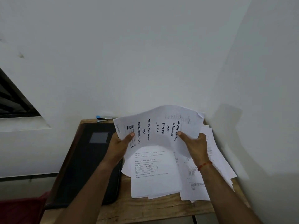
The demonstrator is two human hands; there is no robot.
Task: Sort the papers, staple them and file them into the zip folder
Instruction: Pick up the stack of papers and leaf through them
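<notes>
We hold a printed sheet (158,126) above the wooden bench (145,209) — our left hand (120,146) pinches its left edge, our right hand (195,143) grips its right. Loose papers (155,178) lie spread beneath, and the black zip folder (90,159) lies flat beside them.

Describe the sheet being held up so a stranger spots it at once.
On the wooden table by the white wall, loose papers lie heaped right of a black zip folder. The sheet is held above them, pinched between left hand and right hand; only it shows large bold sideways print.
</notes>
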